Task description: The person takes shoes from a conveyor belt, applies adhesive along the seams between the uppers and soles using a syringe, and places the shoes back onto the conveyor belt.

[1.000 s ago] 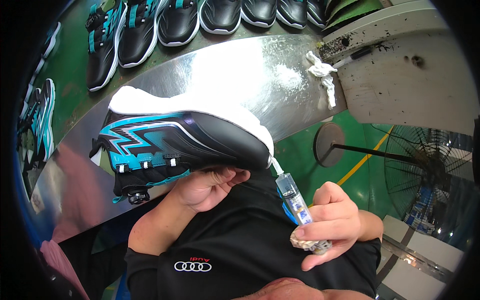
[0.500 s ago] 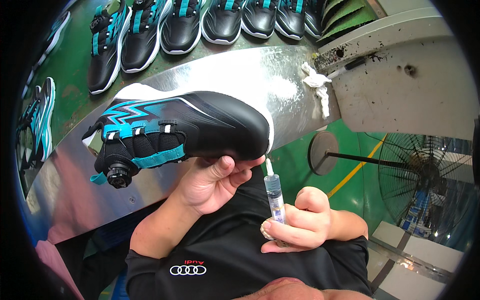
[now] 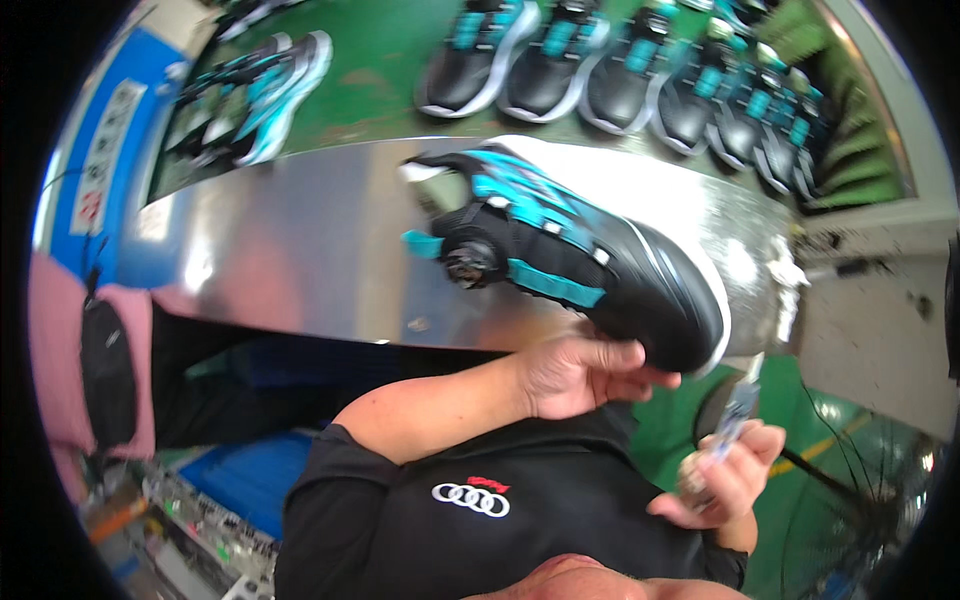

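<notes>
My left hand [image 3: 585, 375] grips a black sports shoe [image 3: 590, 255] with teal stripes, a white sole edge and a round dial closure, holding it from below near the toe over a shiny metal table [image 3: 300, 260]. The shoe lies tilted, heel toward the upper left. My right hand [image 3: 730, 475] is lower right, closed around a small clear syringe-like applicator [image 3: 735, 415] with its tip pointing up toward the shoe's toe, a short gap away. The picture is blurred.
A row of several matching black and teal shoes [image 3: 640, 80] stands on a green belt [image 3: 370, 90] behind the table. More shoes [image 3: 255, 95] lie at the upper left. A white rag [image 3: 790, 285] sits at the table's right end beside a grey machine top [image 3: 880, 340].
The view has swung left. The shoe has turned in my left hand so its dial and top face me, and my right hand with the applicator sits lower right of the toe.
</notes>
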{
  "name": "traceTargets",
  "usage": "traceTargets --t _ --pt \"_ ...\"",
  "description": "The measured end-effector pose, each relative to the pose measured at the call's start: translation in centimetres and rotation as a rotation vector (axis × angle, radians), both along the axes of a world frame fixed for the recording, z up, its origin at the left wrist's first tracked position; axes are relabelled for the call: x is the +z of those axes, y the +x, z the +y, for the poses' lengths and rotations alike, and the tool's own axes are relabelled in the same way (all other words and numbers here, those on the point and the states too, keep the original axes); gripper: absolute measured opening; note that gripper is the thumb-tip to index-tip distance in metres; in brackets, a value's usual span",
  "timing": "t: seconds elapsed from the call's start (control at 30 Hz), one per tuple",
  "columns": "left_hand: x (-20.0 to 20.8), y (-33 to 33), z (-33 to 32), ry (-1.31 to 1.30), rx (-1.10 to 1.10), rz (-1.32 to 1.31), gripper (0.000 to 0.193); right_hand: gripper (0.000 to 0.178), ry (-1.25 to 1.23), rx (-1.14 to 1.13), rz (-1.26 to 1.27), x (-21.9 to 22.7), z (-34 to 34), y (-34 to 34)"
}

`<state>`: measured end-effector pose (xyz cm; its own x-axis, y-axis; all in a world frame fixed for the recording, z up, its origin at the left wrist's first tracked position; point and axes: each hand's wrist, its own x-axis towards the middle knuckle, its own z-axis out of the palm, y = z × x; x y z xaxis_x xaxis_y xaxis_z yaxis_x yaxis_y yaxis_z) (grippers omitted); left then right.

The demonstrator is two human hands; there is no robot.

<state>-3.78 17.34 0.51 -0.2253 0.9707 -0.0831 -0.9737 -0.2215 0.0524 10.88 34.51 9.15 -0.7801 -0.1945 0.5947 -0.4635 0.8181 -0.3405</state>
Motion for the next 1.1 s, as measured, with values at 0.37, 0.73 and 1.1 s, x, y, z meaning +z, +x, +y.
traceTargets --t 0.37,0.73,1.1 --pt "0.9 2.4 -19.0 -0.596 0.555 0.249 0.069 0.050 -0.092 -0.110 -0.221 -9.8 2.8 -8.4" --pt "1.5 -22.6 -20.5 -0.975 0.723 0.847 0.033 0.046 -0.125 -0.117 -0.241 -9.3 1.3 -10.2" --pt "-0.2 -25.6 -23.8 -1.453 0.648 1.187 0.029 0.051 -0.127 -0.184 -0.267 -9.7 1.4 -9.9"
